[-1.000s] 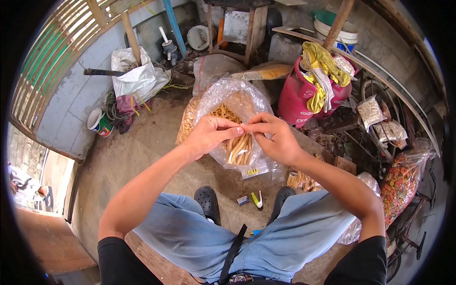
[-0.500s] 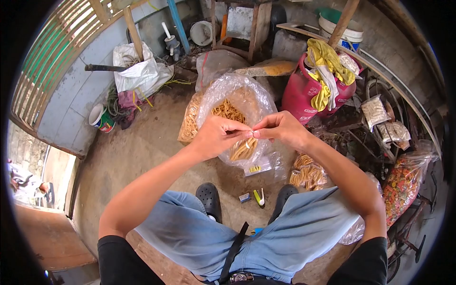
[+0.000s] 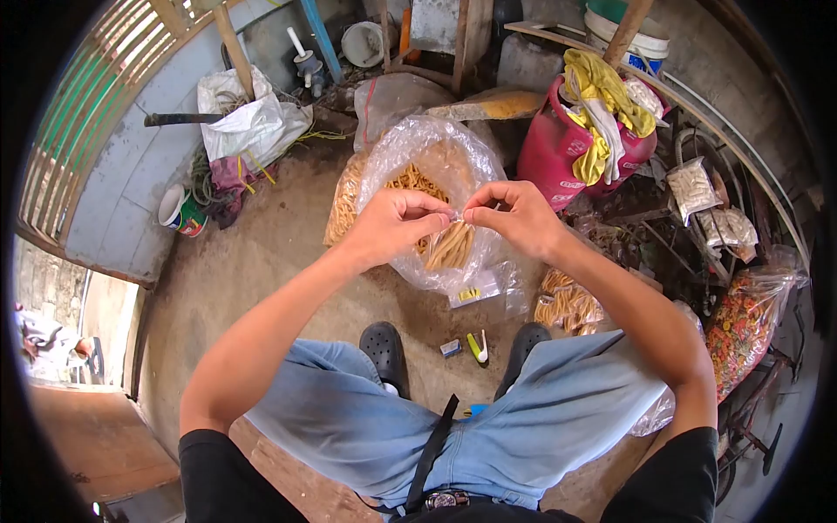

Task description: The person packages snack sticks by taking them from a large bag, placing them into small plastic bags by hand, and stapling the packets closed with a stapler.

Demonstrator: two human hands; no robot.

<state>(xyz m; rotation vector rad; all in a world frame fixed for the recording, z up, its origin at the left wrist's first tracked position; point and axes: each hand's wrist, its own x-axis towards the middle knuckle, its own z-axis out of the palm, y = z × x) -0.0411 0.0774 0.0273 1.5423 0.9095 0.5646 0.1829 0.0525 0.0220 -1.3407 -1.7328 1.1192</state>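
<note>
My left hand point(image 3: 391, 228) and my right hand point(image 3: 523, 222) meet, fingertips pinched, at the twisted top of a small clear packet point(image 3: 452, 246) of tan sticks. The packet hangs just below the fingertips. Behind it a large clear plastic bag point(image 3: 479, 159) stands open on the floor, with brown stick snacks point(image 3: 417, 180) inside. In front of that bag lies a clear plastic bag with a yellow label point(image 3: 475, 292). Filled packets of sticks point(image 3: 567, 301) rest on the floor under my right forearm.
A stapler-like green and white tool point(image 3: 477, 349) and a small blue box point(image 3: 451, 348) lie between my shoes. Pink gas cylinders point(image 3: 551, 161) with yellow cloth stand at the back right. A bag of colourful snacks point(image 3: 745, 322) is at far right. Someone's foot point(image 3: 87, 350) shows at far left.
My fingertips have drawn slightly apart at the packet's top, and both hands have risen a little in view. More of the packet now shows below them.
</note>
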